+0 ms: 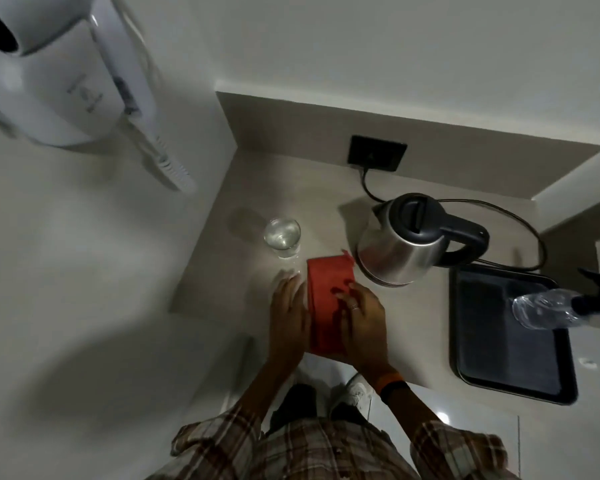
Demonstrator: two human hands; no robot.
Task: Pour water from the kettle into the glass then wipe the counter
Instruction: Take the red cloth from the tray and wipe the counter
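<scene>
our left hand (289,318) and right hand (362,320) press flat, fingers spread, on the red cloth (328,306); a wide sweep could topple the full glass (282,237) just beside it.

Hotel rm nook: wall hairdryer (49,74), kettle (406,237), tray (465,341) (black).

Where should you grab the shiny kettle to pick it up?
Grab the kettle by its black handle, which loops out on its right side, away from the spout. Come in with the right hand from the right, fingers through the loop. The steel body is round, probably slippery and maybe hot.
</scene>
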